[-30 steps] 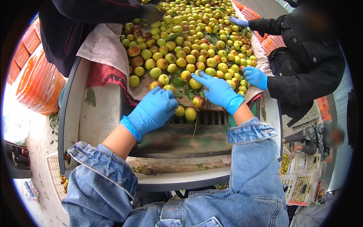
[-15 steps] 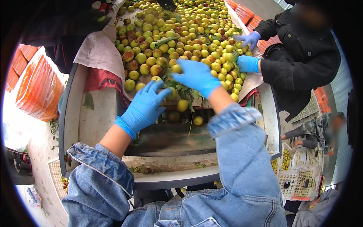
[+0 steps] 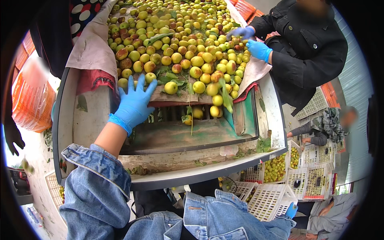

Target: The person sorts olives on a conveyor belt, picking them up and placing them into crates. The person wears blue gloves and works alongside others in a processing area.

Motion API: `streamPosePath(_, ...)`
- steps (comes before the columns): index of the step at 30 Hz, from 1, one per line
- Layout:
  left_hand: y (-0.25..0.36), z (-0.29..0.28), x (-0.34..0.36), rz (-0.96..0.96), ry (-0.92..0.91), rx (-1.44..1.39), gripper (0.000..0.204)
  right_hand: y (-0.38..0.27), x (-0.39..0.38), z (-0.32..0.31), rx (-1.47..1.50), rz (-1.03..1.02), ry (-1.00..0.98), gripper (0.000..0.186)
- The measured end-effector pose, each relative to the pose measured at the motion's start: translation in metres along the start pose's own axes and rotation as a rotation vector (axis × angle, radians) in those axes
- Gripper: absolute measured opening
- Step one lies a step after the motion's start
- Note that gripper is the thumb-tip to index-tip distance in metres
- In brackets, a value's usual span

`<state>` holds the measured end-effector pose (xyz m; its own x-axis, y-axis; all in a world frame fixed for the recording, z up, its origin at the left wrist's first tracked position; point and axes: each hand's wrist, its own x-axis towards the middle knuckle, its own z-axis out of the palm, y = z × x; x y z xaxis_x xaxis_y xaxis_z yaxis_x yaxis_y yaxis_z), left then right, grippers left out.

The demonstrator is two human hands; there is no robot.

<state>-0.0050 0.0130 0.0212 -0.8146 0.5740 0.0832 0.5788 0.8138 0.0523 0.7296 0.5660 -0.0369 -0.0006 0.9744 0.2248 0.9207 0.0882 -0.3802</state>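
Observation:
A heap of yellow-green jujubes (image 3: pixel 176 58), some with brown-red patches, covers a cloth-lined sorting table. My left hand (image 3: pixel 134 100), in a blue glove, lies at the heap's near left edge with its fingers spread and nothing gripped. Its fingertips are beside the nearest jujubes. Far from the heap, at the lower right, my right hand (image 3: pixel 292 210) shows only as a bit of blue glove near a white plastic crate (image 3: pixel 268 202); its fingers are hidden. Green leaves (image 3: pixel 226 96) lie among the fruit, and a few jujubes sit in the gap at the chute (image 3: pixel 176 136).
Across the right side, a co-worker in a black jacket (image 3: pixel 308 52) reaches gloved hands to the heap. Another person in dark clothes (image 3: pixel 52 40) stands at the left. Crates of jujubes (image 3: pixel 276 168) stand on the floor at right, and wrapped orange crates (image 3: pixel 34 96) at left.
My right hand has left the heap and swung down to the lower right. My left hand has shifted left with its fingers spread. Several jujubes have rolled to the near edge.

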Motion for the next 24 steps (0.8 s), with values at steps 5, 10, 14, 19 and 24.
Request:
streamPosePath(5, -0.006, 0.024, 0.010, 0.523, -0.028, -0.312, 0.068, -0.152, 0.019, 0.028, 0.037, -0.551, 0.381, 0.054)
streamPosePath(10, -0.004, 0.017, 0.014, 0.288, 0.281, -0.204, 0.067, -0.536, -0.135, 0.048, 0.792, -1.343, -0.393, 0.046)
streamPosePath(14, -0.001, 0.001, 0.002, -0.070, 0.146, -0.066, 0.079, -0.683, -0.209, 0.121, 0.210, -1.517, -0.562, 0.064)
streamPosePath(19, -0.001, 0.012, 0.009, 0.304, 0.132, -0.238, 0.074, -0.736, -0.268, 0.182, -0.086, -1.470, -0.379, 0.077)
streamPosePath(24, -0.009, 0.012, 0.005, 0.157, 0.224, -0.268, 0.030, -0.772, -0.334, 0.138, -0.011, -1.939, -0.508, 0.049)
